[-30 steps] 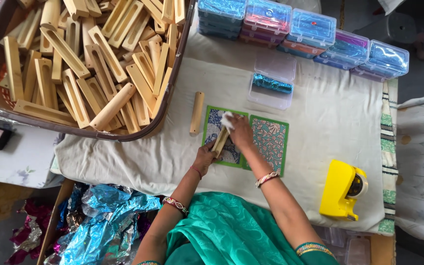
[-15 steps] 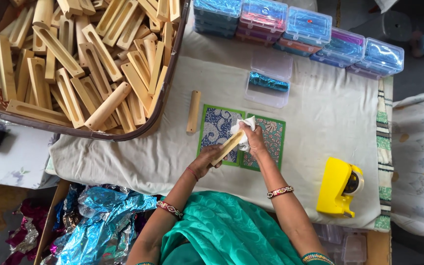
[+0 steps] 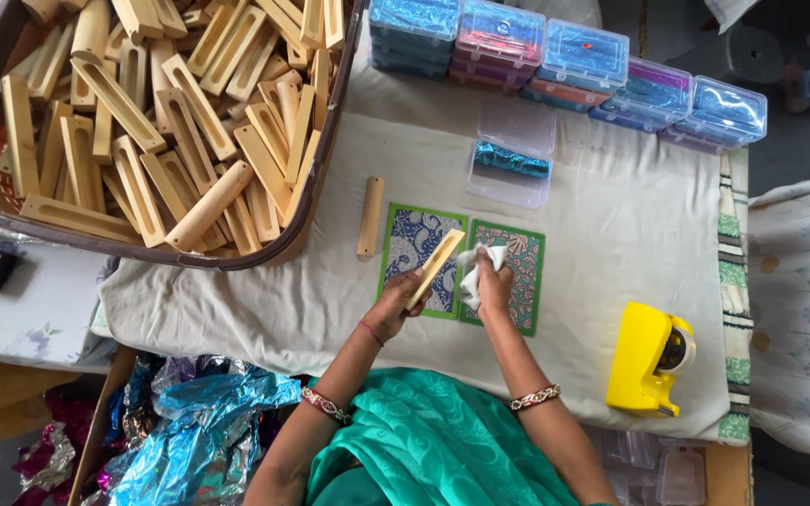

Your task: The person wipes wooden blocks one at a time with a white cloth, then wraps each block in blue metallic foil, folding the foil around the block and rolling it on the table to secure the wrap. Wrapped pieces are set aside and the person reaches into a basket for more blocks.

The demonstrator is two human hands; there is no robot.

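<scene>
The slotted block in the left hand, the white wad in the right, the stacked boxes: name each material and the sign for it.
Slotted block: likely unfinished wood, pale tan, matte. White wad: soft cloth or tissue, crumpled. Stacked boxes: clear plastic, glossy, contents visible.

A cloth-covered table lay before the person; two patterned sheets lay side by side near its front edge, under the left hand and right hand; a wooden stick lay just left of the sheets; behind them sat an open plastic box — farther back, a row of lidded boxes; a basket of wooden pieces overlapped the far-left corner; a tape dispenser stood right.
</scene>
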